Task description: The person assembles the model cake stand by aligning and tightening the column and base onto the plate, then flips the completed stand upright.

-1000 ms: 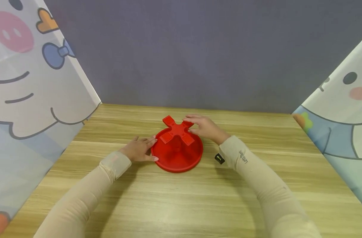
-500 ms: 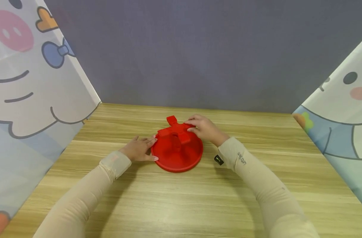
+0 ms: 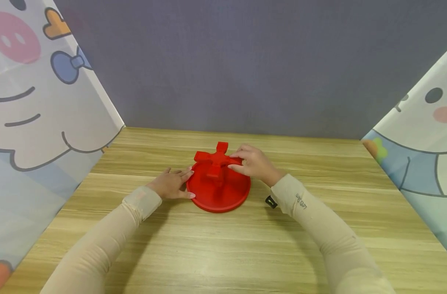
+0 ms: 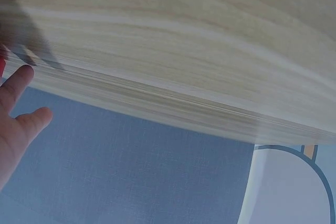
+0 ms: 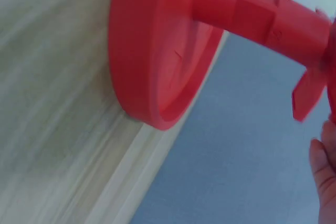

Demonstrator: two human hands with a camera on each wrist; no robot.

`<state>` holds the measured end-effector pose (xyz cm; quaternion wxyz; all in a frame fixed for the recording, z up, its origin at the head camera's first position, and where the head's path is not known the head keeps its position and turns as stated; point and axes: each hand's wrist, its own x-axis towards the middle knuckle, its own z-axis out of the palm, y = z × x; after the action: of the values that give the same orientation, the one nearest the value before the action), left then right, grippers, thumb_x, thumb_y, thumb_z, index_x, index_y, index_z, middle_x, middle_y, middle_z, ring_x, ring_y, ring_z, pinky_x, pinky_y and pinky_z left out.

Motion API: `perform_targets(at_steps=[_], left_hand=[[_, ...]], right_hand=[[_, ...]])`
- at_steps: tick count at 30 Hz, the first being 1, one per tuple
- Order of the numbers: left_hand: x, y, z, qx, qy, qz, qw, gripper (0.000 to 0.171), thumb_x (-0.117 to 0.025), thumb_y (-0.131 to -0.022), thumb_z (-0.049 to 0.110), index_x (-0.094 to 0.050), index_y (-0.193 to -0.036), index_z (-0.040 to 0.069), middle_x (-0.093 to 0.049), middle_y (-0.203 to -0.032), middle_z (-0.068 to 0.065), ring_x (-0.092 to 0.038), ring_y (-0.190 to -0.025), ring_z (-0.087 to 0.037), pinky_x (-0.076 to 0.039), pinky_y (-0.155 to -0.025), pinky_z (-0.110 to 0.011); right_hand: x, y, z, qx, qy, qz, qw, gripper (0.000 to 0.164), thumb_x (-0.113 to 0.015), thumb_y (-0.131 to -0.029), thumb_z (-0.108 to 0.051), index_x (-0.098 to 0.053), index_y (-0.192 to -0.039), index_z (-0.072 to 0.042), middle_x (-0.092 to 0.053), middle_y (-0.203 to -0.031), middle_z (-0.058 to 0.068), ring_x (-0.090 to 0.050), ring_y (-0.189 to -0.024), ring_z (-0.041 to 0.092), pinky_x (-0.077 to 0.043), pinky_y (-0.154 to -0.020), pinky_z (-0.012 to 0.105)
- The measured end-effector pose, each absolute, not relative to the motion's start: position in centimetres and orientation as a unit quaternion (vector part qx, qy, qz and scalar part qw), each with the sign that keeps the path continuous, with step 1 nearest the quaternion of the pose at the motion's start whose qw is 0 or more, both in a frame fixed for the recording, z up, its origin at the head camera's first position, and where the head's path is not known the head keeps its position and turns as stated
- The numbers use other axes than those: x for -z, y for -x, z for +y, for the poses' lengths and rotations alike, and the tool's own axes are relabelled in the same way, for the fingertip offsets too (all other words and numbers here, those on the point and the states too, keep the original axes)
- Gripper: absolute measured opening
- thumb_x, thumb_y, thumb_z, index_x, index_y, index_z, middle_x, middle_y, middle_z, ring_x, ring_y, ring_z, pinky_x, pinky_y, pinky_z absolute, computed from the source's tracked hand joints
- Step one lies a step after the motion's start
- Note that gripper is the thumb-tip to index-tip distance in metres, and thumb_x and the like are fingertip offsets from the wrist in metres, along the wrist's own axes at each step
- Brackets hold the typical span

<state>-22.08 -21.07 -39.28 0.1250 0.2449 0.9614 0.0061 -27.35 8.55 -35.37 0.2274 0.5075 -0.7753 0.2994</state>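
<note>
A red round base [image 3: 223,201] lies on the table in the head view. A short red post [image 5: 252,13], plain in the right wrist view, rises from its middle. On top of the post sits a red cross-shaped piece [image 3: 219,158] with blocky arm ends. My right hand [image 3: 256,163] pinches the cross's right arm between thumb and fingers. With spread fingers, my left hand [image 3: 171,184] rests against the left rim of the base. Only part of that hand shows in the left wrist view, the base barely at its edge.
The wood-grain table [image 3: 194,253] ends at a grey wall [image 3: 223,69] behind. Cartoon-printed panels stand on the left [image 3: 43,106] and right [image 3: 425,134]. A small black piece [image 3: 271,202] shows by the right cuff.
The cross-shaped piece has turned, its far arm swinging rightward. My right hand has closed its thumb and fingers on one arm and shifted slightly. The left hand and the base have stayed put.
</note>
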Motion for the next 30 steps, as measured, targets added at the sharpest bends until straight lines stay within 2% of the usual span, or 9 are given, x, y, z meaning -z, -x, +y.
perform_targets(at_steps=[6, 15, 17, 20, 23, 27, 30], left_hand=[[39.3, 22.1, -21.1, -0.006, -0.246, 0.961, 0.122, 0.092, -0.049, -0.087, 0.067, -0.029, -0.15, 0.003, -0.023, -0.156, -0.012, -0.033, -0.136, -0.04, -0.016, -0.108, -0.065], [39.0, 22.0, -21.1, -0.006, -0.247, 0.962, 0.114, 0.09, -0.051, -0.087, 0.065, -0.031, -0.149, 0.002, -0.028, -0.154, -0.012, -0.034, -0.135, -0.041, -0.017, -0.108, -0.065], [38.9, 21.9, -21.1, -0.006, -0.248, 0.962, 0.11, 0.089, -0.052, -0.087, 0.064, -0.032, -0.148, 0.002, -0.03, -0.154, -0.013, -0.035, -0.134, -0.042, -0.018, -0.108, -0.064], [38.9, 21.9, -21.1, -0.003, -0.246, 0.963, 0.113, 0.089, -0.051, -0.087, 0.064, -0.031, -0.149, 0.002, -0.029, -0.154, -0.013, -0.034, -0.135, -0.041, -0.018, -0.109, -0.063], [39.0, 22.1, -21.0, 0.003, -0.246, 0.963, 0.114, 0.09, -0.05, -0.087, 0.066, -0.031, -0.149, 0.003, -0.029, -0.154, -0.012, -0.033, -0.135, -0.04, -0.018, -0.11, -0.062], [39.2, 22.2, -21.0, 0.005, -0.245, 0.963, 0.114, 0.091, -0.049, -0.087, 0.067, -0.03, -0.15, 0.004, -0.029, -0.154, -0.012, -0.033, -0.136, -0.04, -0.017, -0.11, -0.062], [39.4, 22.1, -21.0, 0.004, -0.243, 0.963, 0.115, 0.091, -0.049, -0.087, 0.067, -0.03, -0.15, 0.003, -0.029, -0.154, -0.012, -0.033, -0.136, -0.04, -0.016, -0.11, -0.062]], right_hand=[[35.5, 26.8, 8.2, -0.28, -0.534, -0.749, 0.276, 0.03, -0.086, -0.066, -0.006, -0.074, -0.092, 0.005, -0.058, -0.077, 0.008, -0.05, -0.062, 0.015, -0.045, -0.053, 0.021], [34.9, 25.5, 7.5, -0.22, -0.508, -0.777, 0.298, 0.028, -0.084, -0.071, -0.011, -0.075, -0.093, 0.003, -0.057, -0.078, 0.009, -0.052, -0.063, 0.017, -0.049, -0.056, 0.023], [35.0, 24.7, 7.2, -0.228, -0.479, -0.799, 0.284, 0.028, -0.082, -0.074, -0.012, -0.074, -0.095, 0.004, -0.06, -0.082, 0.011, -0.056, -0.067, 0.019, -0.052, -0.06, 0.025], [35.1, 23.5, 6.5, -0.267, -0.421, -0.835, 0.232, 0.028, -0.077, -0.079, -0.012, -0.072, -0.101, 0.004, -0.065, -0.096, 0.014, -0.062, -0.081, 0.023, -0.056, -0.07, 0.029], [35.2, 22.7, 5.9, -0.297, -0.37, -0.859, 0.192, 0.03, -0.076, -0.081, -0.012, -0.07, -0.106, 0.004, -0.066, -0.103, 0.015, -0.062, -0.09, 0.025, -0.056, -0.076, 0.031], [35.3, 22.0, 5.5, -0.273, -0.352, -0.878, 0.176, 0.037, -0.079, -0.079, -0.017, -0.069, -0.109, 0.003, -0.066, -0.094, 0.012, -0.058, -0.077, 0.02, -0.054, -0.065, 0.027], [35.2, 21.7, 5.5, -0.252, -0.359, -0.885, 0.159, 0.043, -0.079, -0.08, -0.024, -0.068, -0.113, 0.002, -0.065, -0.092, 0.011, -0.057, -0.072, 0.017, -0.052, -0.062, 0.024]])
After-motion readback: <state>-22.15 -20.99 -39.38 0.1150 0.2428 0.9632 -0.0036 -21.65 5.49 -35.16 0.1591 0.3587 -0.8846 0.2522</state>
